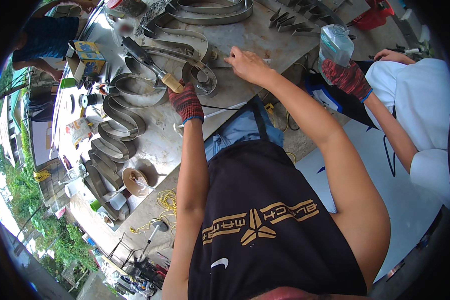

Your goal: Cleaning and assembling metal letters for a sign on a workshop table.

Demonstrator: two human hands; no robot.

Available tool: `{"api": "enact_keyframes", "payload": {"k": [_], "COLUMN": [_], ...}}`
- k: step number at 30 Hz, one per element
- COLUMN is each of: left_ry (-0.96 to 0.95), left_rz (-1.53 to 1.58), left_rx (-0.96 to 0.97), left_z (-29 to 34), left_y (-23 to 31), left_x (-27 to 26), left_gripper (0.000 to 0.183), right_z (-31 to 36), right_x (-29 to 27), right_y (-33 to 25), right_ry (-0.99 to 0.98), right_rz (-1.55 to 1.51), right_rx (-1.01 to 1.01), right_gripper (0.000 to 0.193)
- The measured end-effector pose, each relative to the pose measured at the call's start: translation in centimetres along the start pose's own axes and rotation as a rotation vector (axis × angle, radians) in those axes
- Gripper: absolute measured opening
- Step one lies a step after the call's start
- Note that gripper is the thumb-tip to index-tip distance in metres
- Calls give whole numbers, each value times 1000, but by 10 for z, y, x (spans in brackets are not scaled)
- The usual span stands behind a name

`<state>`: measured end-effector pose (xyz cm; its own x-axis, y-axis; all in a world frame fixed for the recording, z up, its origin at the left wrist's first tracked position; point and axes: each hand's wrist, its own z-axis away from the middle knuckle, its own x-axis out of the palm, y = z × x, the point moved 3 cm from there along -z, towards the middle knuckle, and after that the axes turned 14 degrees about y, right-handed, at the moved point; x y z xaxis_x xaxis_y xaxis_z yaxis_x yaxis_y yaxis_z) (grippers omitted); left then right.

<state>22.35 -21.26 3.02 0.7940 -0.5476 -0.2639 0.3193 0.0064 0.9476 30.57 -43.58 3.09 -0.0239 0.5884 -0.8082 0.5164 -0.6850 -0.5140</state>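
Note:
My left hand (187,104), in a red and black knit glove, is closed around the wooden handle of a soldering iron (144,59). Its dark barrel points toward the far left, above curved metal-strip letter shapes (208,89). A dark cord runs off to the right from beside that hand. My right hand (249,66) is bare and hovers at the table, just right of the nearest curled strip. Its fingers are bent together; whatever they pinch is too small to make out.
More bent strips (117,120) line the metal table (160,117). A brown bowl (135,182) sits near its edge, with yellow cord (167,201) on the floor below. To the right, another person's gloved hand (346,80) holds a clear bottle (337,45). Someone else stands far left.

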Motion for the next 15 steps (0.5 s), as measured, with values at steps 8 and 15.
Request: {"api": "enact_keyframes", "payload": {"k": [8,15], "left_ry": [-4,3], "left_rz": [-49,-71], "left_rx": [6,11], "left_z": [-4,-5], "left_y": [-4,-7], "left_x": [0,0], "left_gripper": [30,33], "right_z": [-1,3], "right_x": [-19,-54], "right_y": [15,16], "right_ry": [-13,23], "right_rz": [85,173], "right_rx": [70,74], "right_gripper": [26,24]}}
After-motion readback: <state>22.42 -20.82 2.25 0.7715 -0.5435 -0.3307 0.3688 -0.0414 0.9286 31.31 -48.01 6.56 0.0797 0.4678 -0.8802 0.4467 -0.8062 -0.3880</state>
